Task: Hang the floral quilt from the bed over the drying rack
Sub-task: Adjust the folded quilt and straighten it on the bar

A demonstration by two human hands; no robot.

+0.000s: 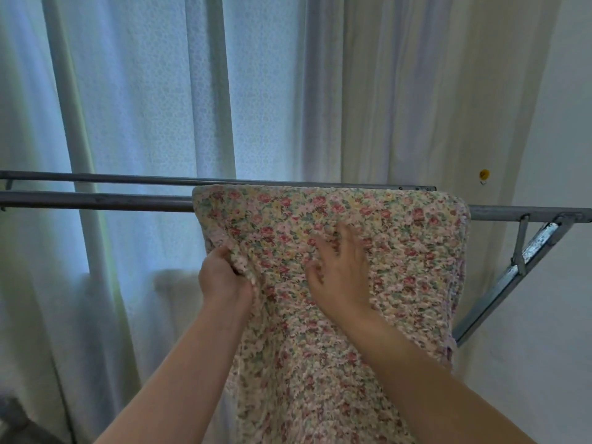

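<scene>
Over rack (96, 200), left hand (221, 277) grips quilt (400, 251).

Single head-worn view, aimed forward and slightly upward, close in. Left hand (224, 274) and right hand (339, 277) raised at frame centre; drying rack (96, 200) just above them, curtain (153, 107) beyond.

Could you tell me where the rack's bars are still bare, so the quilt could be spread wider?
Both rack bars are bare from the quilt leftward. Right of it only a short stub shows before the bracket. The middle is crowded: left hand grips the edge, right hand lies on top.
</scene>
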